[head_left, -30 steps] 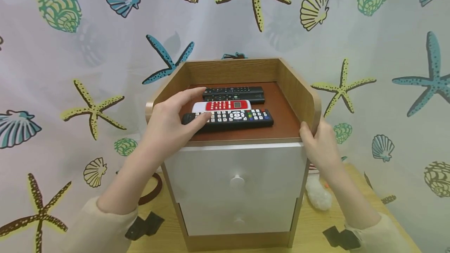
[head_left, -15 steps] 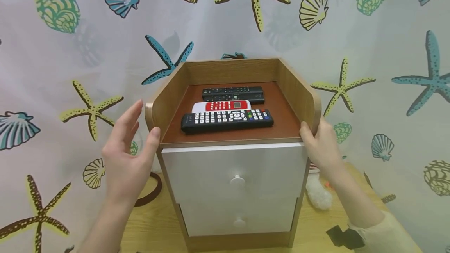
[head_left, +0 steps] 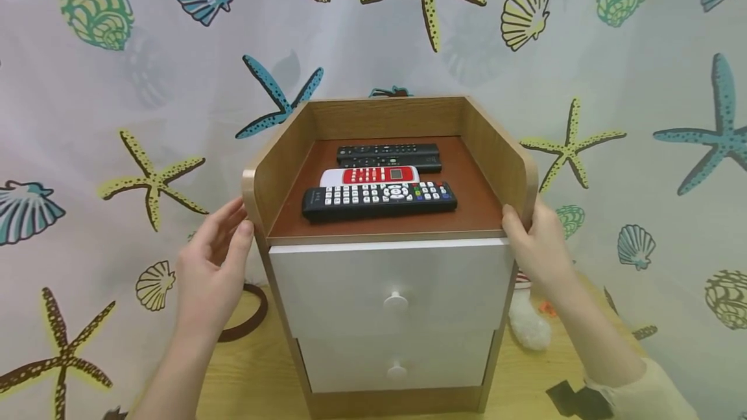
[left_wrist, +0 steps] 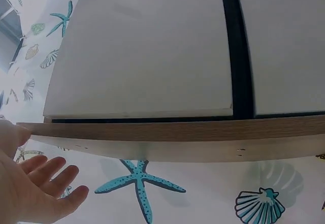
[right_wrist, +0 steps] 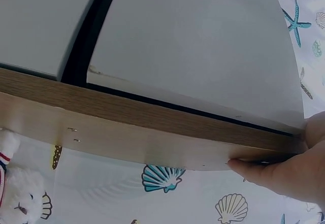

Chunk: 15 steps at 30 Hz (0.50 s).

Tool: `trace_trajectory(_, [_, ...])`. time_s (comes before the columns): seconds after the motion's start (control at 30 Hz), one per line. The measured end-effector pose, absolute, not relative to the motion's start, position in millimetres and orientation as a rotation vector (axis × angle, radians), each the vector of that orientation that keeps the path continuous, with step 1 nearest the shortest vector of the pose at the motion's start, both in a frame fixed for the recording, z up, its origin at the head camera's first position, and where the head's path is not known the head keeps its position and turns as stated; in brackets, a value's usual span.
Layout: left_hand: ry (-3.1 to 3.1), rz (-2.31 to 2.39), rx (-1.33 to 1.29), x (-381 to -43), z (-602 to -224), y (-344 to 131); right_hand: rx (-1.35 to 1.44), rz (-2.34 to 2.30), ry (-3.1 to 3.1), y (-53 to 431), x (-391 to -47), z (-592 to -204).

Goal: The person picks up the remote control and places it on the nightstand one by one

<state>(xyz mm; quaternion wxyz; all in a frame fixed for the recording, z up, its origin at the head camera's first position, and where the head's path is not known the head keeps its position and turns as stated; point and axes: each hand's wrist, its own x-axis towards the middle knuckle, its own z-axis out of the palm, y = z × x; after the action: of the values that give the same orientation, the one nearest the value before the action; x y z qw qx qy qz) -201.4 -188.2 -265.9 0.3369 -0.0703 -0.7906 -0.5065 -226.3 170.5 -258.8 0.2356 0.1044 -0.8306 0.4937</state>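
A small wooden cabinet (head_left: 385, 397) with white drawers stands in front of me. My right hand (head_left: 539, 238) grips its right side panel near the top front corner, thumb at the front edge and a finger along the outer face in the right wrist view. At the left side panel (head_left: 249, 203) is my left hand (head_left: 213, 271); the thumb tip is right at the front edge, and the spread fingers (left_wrist: 51, 181) lie outside, apart from the panel. On the brown top lie a black remote control (head_left: 379, 203), a red and white remote control (head_left: 370, 175) and two black remotes behind.
Both drawers, the upper (head_left: 350, 290) and the lower (head_left: 350, 361), have white round knobs. A brown ring-shaped thing (head_left: 257, 316) lies on the wooden table (head_left: 257, 381) at left. A white plush toy (right_wrist: 25, 193) is at the right. A curtain (head_left: 455, 70) with shells and starfish hangs behind.
My left hand has left the front remote control, swung left off the cabinet top, then come in to the left side panel's front edge. The right hand has kept its grip.
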Motion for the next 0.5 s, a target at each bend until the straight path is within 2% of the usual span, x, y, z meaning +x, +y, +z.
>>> trace_trajectory(0.27, [-2.152, -1.34, -0.118, -209, -280, -200, 0.36, 1.407, -2.2, 178, -222, -269])
trace_trajectory(0.5, [-2.208, -1.364, -0.093, -220, -305, -217, 0.429, 1.383, -2.174, 195, -216, -296])
